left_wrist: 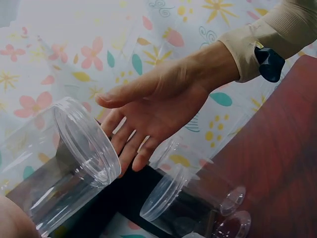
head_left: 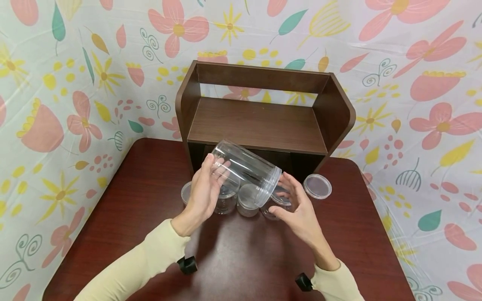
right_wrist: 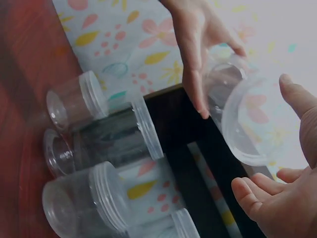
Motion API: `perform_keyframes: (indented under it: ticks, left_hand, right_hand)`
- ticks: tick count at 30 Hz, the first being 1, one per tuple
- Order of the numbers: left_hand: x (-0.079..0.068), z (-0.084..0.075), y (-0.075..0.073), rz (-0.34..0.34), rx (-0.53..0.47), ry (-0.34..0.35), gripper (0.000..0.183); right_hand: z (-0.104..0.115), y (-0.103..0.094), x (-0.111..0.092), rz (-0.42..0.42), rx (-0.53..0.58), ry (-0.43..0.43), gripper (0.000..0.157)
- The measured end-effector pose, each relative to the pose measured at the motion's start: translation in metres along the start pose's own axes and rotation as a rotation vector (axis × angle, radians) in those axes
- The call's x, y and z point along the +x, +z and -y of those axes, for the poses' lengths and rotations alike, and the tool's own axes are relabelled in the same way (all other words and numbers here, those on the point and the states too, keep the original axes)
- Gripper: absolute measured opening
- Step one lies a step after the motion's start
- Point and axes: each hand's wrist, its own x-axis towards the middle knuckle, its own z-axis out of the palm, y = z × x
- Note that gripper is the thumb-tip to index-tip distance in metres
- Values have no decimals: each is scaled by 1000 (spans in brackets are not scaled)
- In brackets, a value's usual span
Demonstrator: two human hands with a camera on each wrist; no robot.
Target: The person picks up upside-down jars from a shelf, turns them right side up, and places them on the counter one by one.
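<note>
A large clear plastic jar [head_left: 244, 167] hangs tilted above the table, its ridged rim end lower and to the right. My left hand [head_left: 203, 188] grips its base end, thumb in front and fingers seen through the clear wall. Beside the rim is my right hand [head_left: 299, 209], fingers loosely bent and thumb spread apart from them. In the left wrist view that right hand [left_wrist: 158, 94] shows its palm, fingertips partly behind the jar's rim. The right wrist view has the left hand [right_wrist: 193, 49] at the jar's far end.
Several smaller clear jars [head_left: 247, 202] stand in a row below the held jar. A round clear lid [head_left: 317, 186] lies to their right. Behind them, a brown wooden shelf [head_left: 260, 121] stands at the back of the dark red table [head_left: 124, 205], before a flowered cloth backdrop.
</note>
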Motion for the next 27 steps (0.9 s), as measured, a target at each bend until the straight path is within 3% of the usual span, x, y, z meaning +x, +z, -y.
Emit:
perform_keyframes:
  ticks: [12, 20, 27]
  left_hand:
    - [-6, 13, -3, 6, 15, -11, 65]
    - [-10, 18, -7, 30, 69, -3, 66]
    - [-13, 16, -9, 51, 160, 2, 64]
  right_hand:
    - [-5, 20, -2, 0, 26, 85, 112]
    - [-10, 25, -3, -14, 97, 75, 114]
    - [-11, 29, -2, -62, 138, 62, 107]
